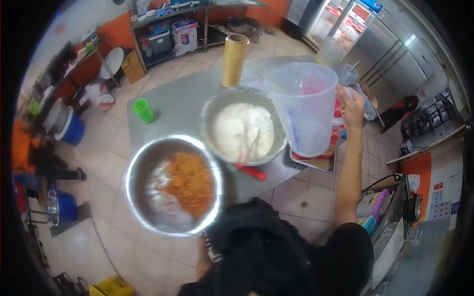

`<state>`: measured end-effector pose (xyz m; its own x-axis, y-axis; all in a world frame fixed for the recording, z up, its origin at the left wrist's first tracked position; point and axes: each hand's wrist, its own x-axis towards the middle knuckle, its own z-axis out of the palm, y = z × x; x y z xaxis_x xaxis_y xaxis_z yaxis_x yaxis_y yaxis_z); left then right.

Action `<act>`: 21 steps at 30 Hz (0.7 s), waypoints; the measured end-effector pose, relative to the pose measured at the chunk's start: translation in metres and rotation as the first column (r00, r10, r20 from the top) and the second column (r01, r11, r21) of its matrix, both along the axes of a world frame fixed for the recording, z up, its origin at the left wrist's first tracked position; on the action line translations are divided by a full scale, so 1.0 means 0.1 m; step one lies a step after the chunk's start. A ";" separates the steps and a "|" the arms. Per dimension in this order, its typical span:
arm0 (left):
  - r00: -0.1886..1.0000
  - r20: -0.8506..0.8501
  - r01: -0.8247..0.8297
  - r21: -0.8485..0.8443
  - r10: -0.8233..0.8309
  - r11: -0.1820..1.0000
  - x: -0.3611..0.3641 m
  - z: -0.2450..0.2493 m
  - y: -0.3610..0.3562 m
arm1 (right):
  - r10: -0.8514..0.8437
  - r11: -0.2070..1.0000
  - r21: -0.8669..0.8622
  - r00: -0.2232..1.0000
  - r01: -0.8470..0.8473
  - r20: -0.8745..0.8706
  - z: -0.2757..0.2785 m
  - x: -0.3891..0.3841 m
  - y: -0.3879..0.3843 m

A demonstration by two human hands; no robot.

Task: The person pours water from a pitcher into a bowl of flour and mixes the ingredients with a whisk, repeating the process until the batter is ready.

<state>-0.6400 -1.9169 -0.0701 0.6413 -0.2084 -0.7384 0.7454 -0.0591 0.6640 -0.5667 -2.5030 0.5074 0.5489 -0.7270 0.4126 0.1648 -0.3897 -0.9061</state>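
Observation:
My right hand (351,106) is closed around the handle of a large translucent plastic measuring jug (303,113), raised over the right side of the table. Beside the jug is a metal bowl (207,143) of white flour-like powder (244,130). A red-handled utensil (252,171) leans at its near rim. Closer to me, a wide steel bowl (132,197) contains an orange crumbly or mashed mass (187,180) and what looks like a clear plastic bag (170,214). Just below that bowl, only the wrist of my left hand (203,254) shows; its fingers are hidden.
A green cup (143,110) and a tall roll of wrap (235,61) stand on the grey table (173,98). Behind the jug lies a metal tray (323,165) with red items. Shelving (168,37) is at the back; a lit display fridge (340,24) is at back right.

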 end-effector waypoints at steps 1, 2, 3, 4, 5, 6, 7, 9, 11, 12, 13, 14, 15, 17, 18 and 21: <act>1.000 -0.005 -0.017 -0.004 0.017 1.000 -0.01 0.01 -0.01 | -0.067 0.991 -0.125 0.988 0.050 -0.140 0.02 0.04 0.03; 1.000 -0.009 -0.026 -0.002 0.026 1.000 -0.03 0.02 -0.01 | -0.150 0.963 -0.255 0.952 0.080 -0.267 0.04 0.07 0.05; 1.000 0.015 -0.016 -0.005 0.016 1.000 -0.05 0.03 -0.01 | -0.142 0.964 -0.254 0.952 0.071 -0.271 0.04 0.10 0.07; 0.999 0.040 -0.007 -0.009 0.008 1.000 -0.06 0.06 -0.03 | -0.110 0.968 -0.248 0.942 0.030 -0.317 0.03 0.13 0.08; 0.999 0.037 -0.016 -0.009 0.016 1.000 -0.03 0.14 -0.06 | -0.080 0.971 -0.240 0.928 -0.011 -0.363 0.04 0.16 0.11; 0.997 -0.063 -0.033 0.009 0.033 0.999 0.00 0.23 -0.07 | -0.073 0.971 -0.240 0.928 -0.019 -0.367 0.08 0.17 0.16; 0.986 -0.161 -0.046 0.026 0.050 0.999 0.03 0.29 -0.09 | -0.125 0.969 -0.248 0.869 0.003 -0.478 0.16 0.17 0.25; 0.976 -0.198 -0.091 0.020 0.093 0.996 0.06 0.40 -0.14 | -0.178 0.965 -0.261 0.793 0.025 -0.583 0.17 0.20 0.29; 0.965 -0.237 -0.118 0.009 0.117 0.993 0.05 0.39 -0.18 | -0.131 0.954 -0.293 0.804 -0.056 -0.580 0.08 0.22 0.20; 0.982 -0.160 -0.102 0.001 0.101 0.995 0.03 0.35 -0.18 | -0.147 0.953 -0.301 0.800 -0.044 -0.582 0.04 0.23 0.14; 0.993 -0.084 -0.086 -0.006 0.085 0.996 0.00 0.28 -0.16 | -0.163 0.936 -0.347 0.789 -0.067 -0.593 0.00 0.24 0.09; 0.994 -0.089 -0.073 -0.012 0.071 0.997 -0.03 0.11 -0.10 | -0.178 0.916 -0.390 0.777 -0.093 -0.604 0.02 0.26 0.14; 0.996 -0.057 -0.067 -0.052 0.064 0.996 -0.04 -0.05 -0.05 | -0.173 0.915 -0.391 0.782 -0.098 -0.599 0.07 0.24 0.21; 0.998 -0.027 -0.058 -0.094 0.055 0.994 -0.05 -0.07 -0.08 | -0.180 0.906 -0.413 0.796 -0.095 -0.578 -0.02 0.27 0.15; 0.998 -0.047 -0.041 -0.019 0.040 0.999 -0.03 0.05 -0.13 | -0.178 0.897 -0.430 0.813 -0.097 -0.554 -0.06 0.29 0.10; 0.977 -0.183 -0.120 -0.026 0.113 0.992 -0.05 -0.01 -0.12 | -0.169 0.894 -0.428 0.787 -0.131 -0.594 -0.08 0.30 0.02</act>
<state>-0.6453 -1.9288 -0.0714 0.5194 -0.1695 -0.8376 0.8536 0.0573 0.5177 -0.5364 -2.5007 0.4991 0.7756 -0.5722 0.2665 -0.3660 -0.7516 -0.5487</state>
